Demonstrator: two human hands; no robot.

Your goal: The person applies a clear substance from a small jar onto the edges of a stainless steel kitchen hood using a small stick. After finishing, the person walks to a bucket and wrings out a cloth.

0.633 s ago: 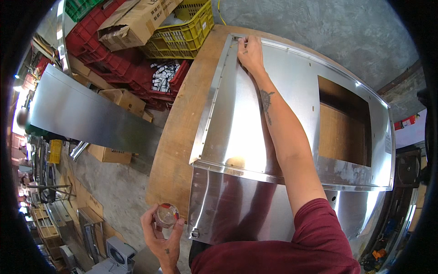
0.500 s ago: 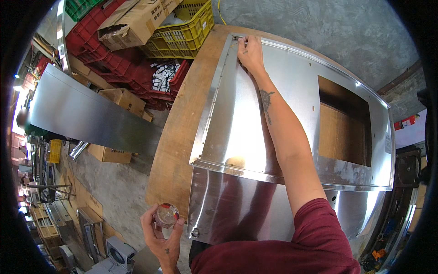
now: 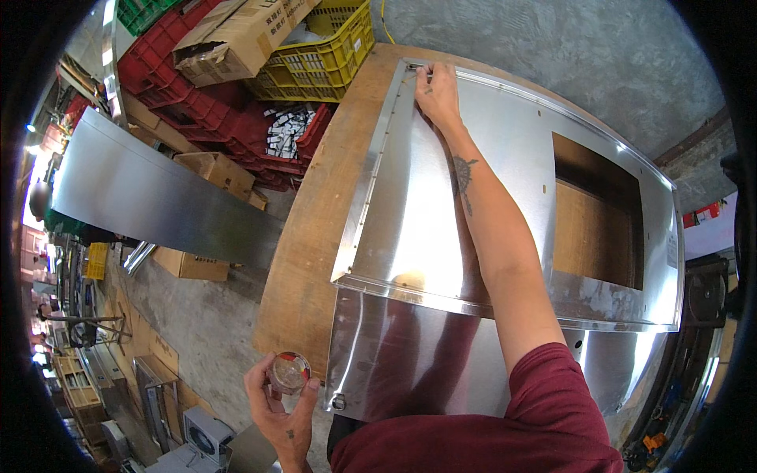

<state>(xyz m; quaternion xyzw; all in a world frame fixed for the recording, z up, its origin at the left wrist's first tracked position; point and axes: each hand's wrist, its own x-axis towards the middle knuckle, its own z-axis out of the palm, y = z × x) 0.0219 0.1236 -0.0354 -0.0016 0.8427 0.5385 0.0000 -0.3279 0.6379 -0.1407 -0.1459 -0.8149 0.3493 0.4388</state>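
Observation:
My left hand point(image 3: 280, 406) holds a small round clear jar point(image 3: 289, 371) with a red patch, low beside the table's near corner. My right arm reaches far across a shiny sheet-metal panel point(image 3: 430, 213) lying on a wooden table point(image 3: 303, 260). My right hand point(image 3: 435, 88) rests at the panel's far left corner, fingertips pinched at the folded edge; whether something tiny sits between them cannot be seen. The panel has a large rectangular cutout point(image 3: 595, 213) showing the wood beneath. A second metal sheet point(image 3: 394, 370) hangs over the table's near edge.
A long metal sheet point(image 3: 150, 197) leans left of the table. Red crates point(image 3: 213, 110), a yellow crate point(image 3: 323, 55), and cardboard boxes point(image 3: 236, 35) stand behind it. More boxes and shelving crowd the concrete floor point(image 3: 197, 331) at lower left.

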